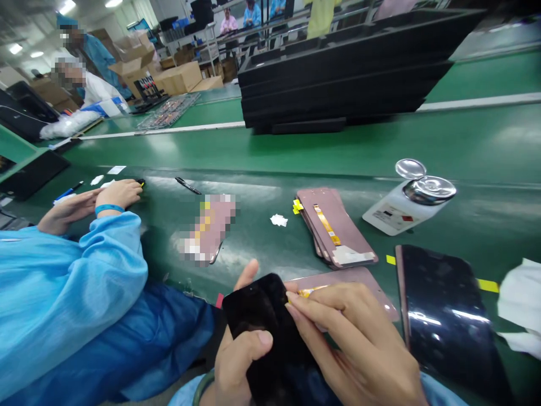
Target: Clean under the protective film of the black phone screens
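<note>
My left hand [239,355] grips a black phone screen [281,361], its thumb lying across the glass. At the screen's upper right edge, my right hand [359,327] pinches a small yellow tab [288,300] between thumb and forefinger. Partly hidden behind that hand, a pink panel [367,279] with an orange flex cable lies on the bench. Beyond it is a stack of similar pink panels [333,211], the top one with a flex cable [326,224] across it. To the right, a glossy dark screen [443,304] rests face up, with yellow tabs beside its edges.
An open-lidded white bottle [395,214] stands at right, near white wipes [522,299]. Black trays [338,84] are stacked behind. Another pink panel [209,228], a pen [188,185] and paper scraps [279,220] lie left of centre. A blue-sleeved co-worker [114,242] works at left.
</note>
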Tool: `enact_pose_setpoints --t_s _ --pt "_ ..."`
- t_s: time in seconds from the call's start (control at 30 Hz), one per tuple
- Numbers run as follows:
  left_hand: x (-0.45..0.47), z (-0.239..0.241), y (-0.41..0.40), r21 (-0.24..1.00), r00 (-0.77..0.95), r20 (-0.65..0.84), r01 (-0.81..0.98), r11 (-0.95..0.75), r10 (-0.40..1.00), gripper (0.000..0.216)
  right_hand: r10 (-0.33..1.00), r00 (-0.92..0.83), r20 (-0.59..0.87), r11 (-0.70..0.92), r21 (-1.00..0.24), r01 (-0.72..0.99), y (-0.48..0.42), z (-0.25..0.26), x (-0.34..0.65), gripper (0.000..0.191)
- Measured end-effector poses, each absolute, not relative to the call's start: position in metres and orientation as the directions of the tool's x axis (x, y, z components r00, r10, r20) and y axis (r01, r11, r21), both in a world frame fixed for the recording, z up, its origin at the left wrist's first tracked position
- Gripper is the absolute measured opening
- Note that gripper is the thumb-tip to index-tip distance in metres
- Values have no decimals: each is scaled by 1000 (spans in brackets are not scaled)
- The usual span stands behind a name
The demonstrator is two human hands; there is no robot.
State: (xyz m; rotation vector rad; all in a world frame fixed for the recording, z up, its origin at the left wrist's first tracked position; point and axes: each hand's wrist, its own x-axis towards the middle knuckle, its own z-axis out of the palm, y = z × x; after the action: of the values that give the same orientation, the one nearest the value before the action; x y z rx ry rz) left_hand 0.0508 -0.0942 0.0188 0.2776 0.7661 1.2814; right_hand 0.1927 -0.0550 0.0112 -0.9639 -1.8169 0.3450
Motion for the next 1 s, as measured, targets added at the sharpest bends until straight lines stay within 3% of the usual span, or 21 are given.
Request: enact_pose_setpoints --t_s 0.23,1.0 --pt "49 22 -90 622 131 -288 -727 289 949 55 664 -459 591 729 -649 219 -48 18 210 15" --pt "53 17 -92 575 148 -282 -765 291 948 55 716 -395 576 671 -724 161 -47 9 209 11"
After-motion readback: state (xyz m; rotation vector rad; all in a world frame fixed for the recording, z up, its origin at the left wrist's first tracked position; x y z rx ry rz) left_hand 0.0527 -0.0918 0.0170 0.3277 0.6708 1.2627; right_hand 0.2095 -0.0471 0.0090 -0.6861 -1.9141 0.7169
